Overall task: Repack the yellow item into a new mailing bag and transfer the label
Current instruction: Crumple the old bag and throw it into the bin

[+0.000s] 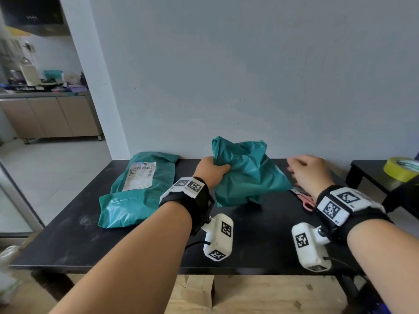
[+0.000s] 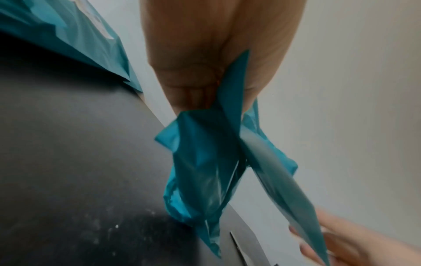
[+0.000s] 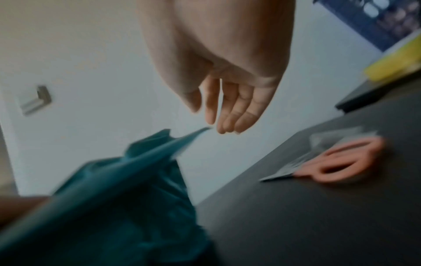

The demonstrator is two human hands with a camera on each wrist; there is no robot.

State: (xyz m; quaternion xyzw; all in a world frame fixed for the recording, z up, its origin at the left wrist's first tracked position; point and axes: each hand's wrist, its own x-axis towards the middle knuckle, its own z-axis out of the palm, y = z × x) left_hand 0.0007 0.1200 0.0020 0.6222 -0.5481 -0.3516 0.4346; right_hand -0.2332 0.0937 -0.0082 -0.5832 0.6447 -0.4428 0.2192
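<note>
My left hand (image 1: 212, 167) grips a crumpled empty teal mailing bag (image 1: 243, 172) and holds it above the black table (image 1: 68, 241); the left wrist view shows the bag (image 2: 205, 162) hanging from my curled fingers (image 2: 193, 75). My right hand (image 1: 306, 171) hovers just right of the bag with relaxed fingers (image 3: 230, 115), holding nothing, its fingertips near the bag's corner (image 3: 198, 131). A second teal mailing bag, filled and bearing a white shipping label (image 1: 140, 175), lies at the table's back left (image 1: 136, 196). No yellow item shows.
Pink-handled scissors (image 1: 305, 199) lie on the table under my right wrist, seen also in the right wrist view as scissors (image 3: 339, 162). A roll of yellow tape (image 1: 400, 167) sits on a small black stand at the right. A grey wall runs behind the table.
</note>
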